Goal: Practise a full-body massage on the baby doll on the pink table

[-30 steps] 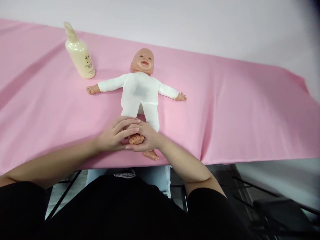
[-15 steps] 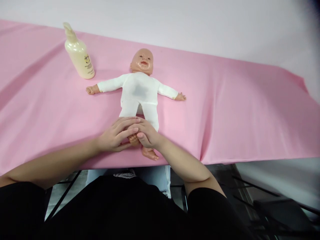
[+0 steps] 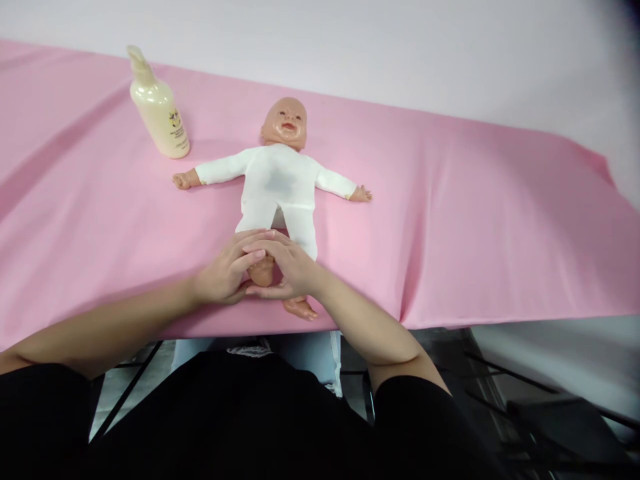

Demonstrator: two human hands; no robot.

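Observation:
A baby doll (image 3: 280, 177) with a white cloth body lies on its back, head away from me and arms spread wide. My left hand (image 3: 225, 270) curves around its lower leg on the left side. From the other side my right hand (image 3: 293, 267) wraps the same leg, its fingers overlapping those of the left. Between the two hands the doll's foot (image 3: 261, 272) shows. Its other foot (image 3: 300, 309) rests on the cloth below my right wrist. Part of the held leg is hidden under my fingers.
A cream pump bottle (image 3: 160, 120) stands at the back left of the pink cloth (image 3: 480, 220). The table's front edge runs just before my lap. A dark chair (image 3: 565, 427) is at the lower right, and a pale wall (image 3: 400, 53) rises behind.
My right hand has shifted slightly left and its thumb has moved down below the doll's foot. More of that foot shows between my hands. The bottle and the doll's upper body stay put.

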